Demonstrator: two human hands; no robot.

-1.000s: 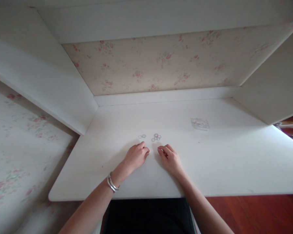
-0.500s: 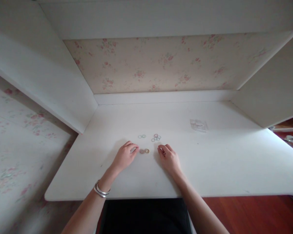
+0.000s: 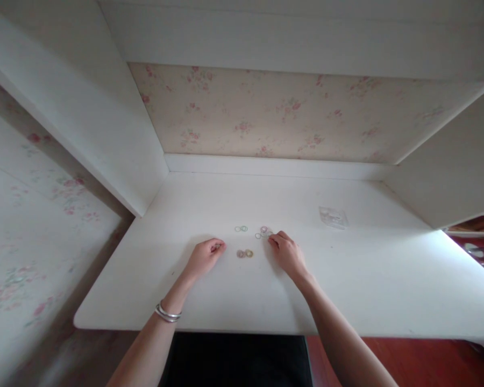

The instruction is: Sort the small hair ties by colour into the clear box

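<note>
We wear a shiny silver bracelet (image 3: 168, 316) of slim, rounded bands on our left arm (image 3: 147, 341). Our right forearm (image 3: 336, 325) is bare.

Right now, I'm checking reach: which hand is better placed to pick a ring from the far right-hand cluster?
Probably the right hand: it is at the edge of that cluster. The left hand is farther away, left of the nearer rings.

Nothing legible here — no words, numbers, labels or signs.
</note>
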